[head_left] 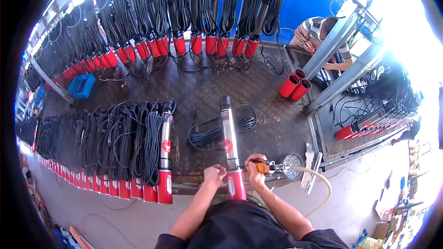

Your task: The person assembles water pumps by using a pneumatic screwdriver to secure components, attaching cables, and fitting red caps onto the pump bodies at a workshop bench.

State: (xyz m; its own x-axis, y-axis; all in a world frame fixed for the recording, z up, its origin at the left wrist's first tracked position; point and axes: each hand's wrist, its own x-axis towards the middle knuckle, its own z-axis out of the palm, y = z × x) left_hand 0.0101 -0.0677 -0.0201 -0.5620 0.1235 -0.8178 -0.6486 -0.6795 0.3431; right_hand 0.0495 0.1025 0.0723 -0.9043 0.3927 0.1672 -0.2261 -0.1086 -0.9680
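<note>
A submersible pump (229, 131) with a bright steel tube, black top and red base lies in front of me, its red end over the table's near edge. To its right, my right hand (255, 171) is wrapped round an orange air tool (263, 168), from which a pale hose (318, 175) curves down. My left hand (215, 175) is just left of the pump, by the top of its red base, with its fingers curled together; anything between them is too small to make out. A coiled black cable (207, 136) rests on the table, partly behind the pump.
A dense row of finished-looking pumps with cables (115, 143) lines the left side. More hanging cable bundles (182, 4) and red-based pumps stand along the back. Red cups (290, 85), a blue crate (82, 85), a round metal dish (292, 165) and a post (330, 48) are around; another person (318, 32) works beyond.
</note>
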